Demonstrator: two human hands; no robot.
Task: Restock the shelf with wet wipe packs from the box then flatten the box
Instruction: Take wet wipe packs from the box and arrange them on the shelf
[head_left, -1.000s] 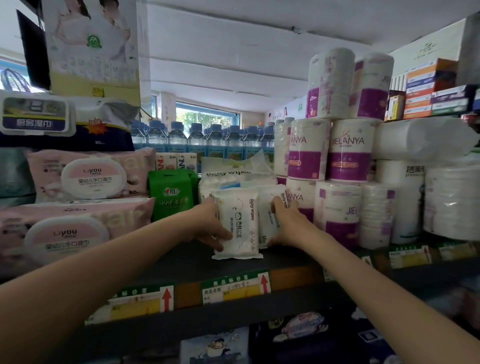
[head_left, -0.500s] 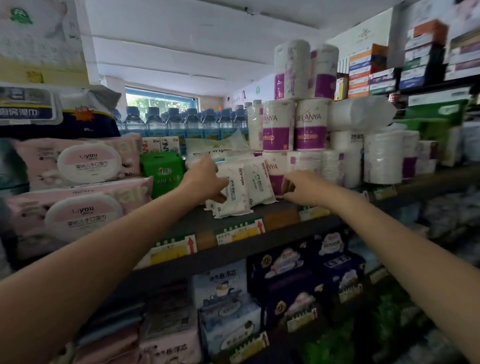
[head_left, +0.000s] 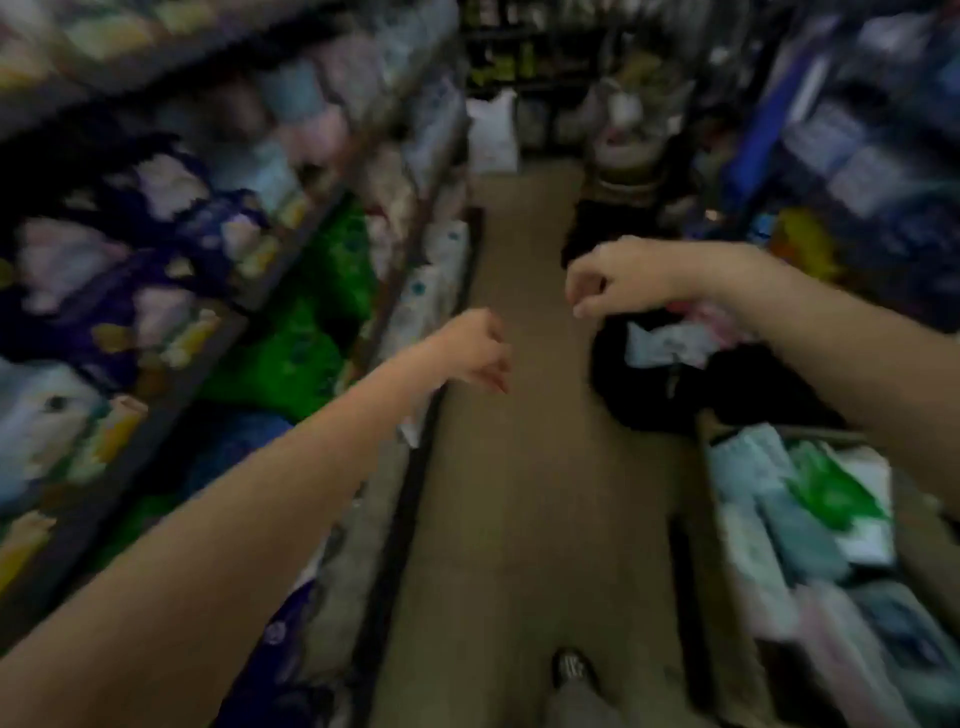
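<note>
**Empty-Handed Turn Toward the Box: Risks Ahead**

Both hands in mid-air over the tan aisle floor (head_left: 498, 467), holding nothing: left hand (head_left: 475, 351) with fingers loosely curled, right hand (head_left: 613, 280) likewise curled and empty. Open brown cardboard box (head_left: 727, 597) of pale blue and green wet wipe packs (head_left: 779, 525) low at 4 o'clock; dark metal shelf (head_left: 280, 270) of blurred goods at 9 o'clock. Heavy blur (head swinging, probably), so a misjudged reach into the box likely. Possible stumble on the black bundle (head_left: 675, 384) at 2 o'clock. Slippery packs easily dropped if grabbed in haste.
</note>
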